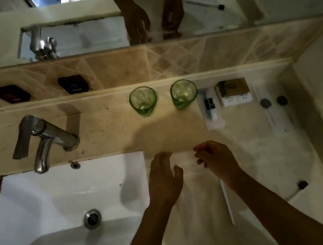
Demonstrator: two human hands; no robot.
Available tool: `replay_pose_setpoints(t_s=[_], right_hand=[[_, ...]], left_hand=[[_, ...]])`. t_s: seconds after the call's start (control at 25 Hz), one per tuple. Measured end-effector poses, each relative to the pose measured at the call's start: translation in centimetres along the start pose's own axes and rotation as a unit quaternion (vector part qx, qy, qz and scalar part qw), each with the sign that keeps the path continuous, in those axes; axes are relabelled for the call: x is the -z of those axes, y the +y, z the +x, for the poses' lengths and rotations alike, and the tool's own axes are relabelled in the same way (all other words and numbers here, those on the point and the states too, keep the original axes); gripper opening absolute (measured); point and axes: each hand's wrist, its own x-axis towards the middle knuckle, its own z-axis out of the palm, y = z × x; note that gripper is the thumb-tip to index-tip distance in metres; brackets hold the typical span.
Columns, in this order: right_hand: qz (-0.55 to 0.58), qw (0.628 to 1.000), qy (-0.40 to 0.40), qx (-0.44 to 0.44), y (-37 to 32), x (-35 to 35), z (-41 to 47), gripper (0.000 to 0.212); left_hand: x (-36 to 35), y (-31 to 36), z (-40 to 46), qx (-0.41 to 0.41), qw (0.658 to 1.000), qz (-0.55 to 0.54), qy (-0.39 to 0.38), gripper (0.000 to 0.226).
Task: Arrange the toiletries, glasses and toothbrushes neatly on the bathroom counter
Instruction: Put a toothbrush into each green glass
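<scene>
Two empty green glasses (pixel 143 100) (pixel 183 93) stand side by side at the back of the beige counter (pixel 257 149). To their right lie a clear sachet with a dark item (pixel 210 108), a brown-and-white box set (pixel 233 92) and two wrapped toothbrushes (pixel 275 109). A white towel (pixel 192 198) hangs over the counter's front edge. My left hand (pixel 164 179) lies flat on the towel with fingers apart. My right hand (pixel 216 161) has curled fingers pinching the towel's top edge. A thin white stick (pixel 227 203) lies beside my right wrist.
A white sink (pixel 42 206) with a chrome tap (pixel 46 139) fills the left. A white rod with a black tip (pixel 301 184) lies at the right front. Two dark hot and cold plaques (pixel 73 84) sit on the tiled backsplash below the mirror (pixel 88 34). A wall closes the right side.
</scene>
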Motion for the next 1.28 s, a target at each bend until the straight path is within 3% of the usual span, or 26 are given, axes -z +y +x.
replay_pose_setpoints(t_s=[0.08, 0.24, 0.36, 0.48, 0.64, 0.8, 0.96, 1.08, 1.16, 1.28], right_hand=[[-0.069, 0.997, 0.035, 0.007, 2.8, 2.7, -1.8, 0.02], [-0.197, 0.973, 0.123, 0.003, 7.9, 9.2, -5.8, 0.008], [-0.196, 0.953, 0.221, -0.065, 11.5, 14.0, -8.2, 0.029], [-0.204, 0.933, 0.27, -0.122, 14.1, 16.9, -9.6, 0.045], [-0.211, 0.936, 0.241, -0.146, 14.7, 17.1, -9.3, 0.048], [-0.184, 0.937, 0.255, -0.153, 15.0, 16.0, -8.2, 0.037], [-0.139, 0.962, 0.21, -0.107, 14.0, 14.8, -7.8, 0.026], [-0.061, 0.979, 0.174, -0.084, 11.4, 13.0, -6.7, 0.017], [0.005, 0.987, 0.152, -0.053, 8.2, 11.2, -4.4, 0.013], [0.086, 0.99, 0.114, 0.009, 1.4, 8.7, -0.2, 0.015]], left_hand=[[-1.8, -0.8, -1.6, -0.069, 0.989, 0.124, -0.033, 0.052], [-3.7, -0.5, -2.9, -0.077, 0.965, 0.225, -0.108, 0.061], [-4.3, -1.7, -3.0, -0.098, 0.945, 0.286, -0.127, 0.072], [-3.9, -1.8, -2.6, -0.091, 0.94, 0.293, -0.147, 0.07], [-3.4, -0.8, -2.3, -0.071, 0.949, 0.265, -0.155, 0.066], [-2.8, -0.3, -2.1, -0.053, 0.954, 0.248, -0.161, 0.065], [-2.5, 0.6, -1.9, -0.046, 0.967, 0.226, -0.106, 0.054], [-1.8, 1.3, -0.1, -0.034, 0.988, 0.152, -0.017, 0.045], [-1.1, 1.2, 3.0, -0.044, 0.986, 0.155, 0.029, 0.053], [-1.3, 0.0, 7.4, -0.06, 0.973, 0.22, 0.036, 0.067]])
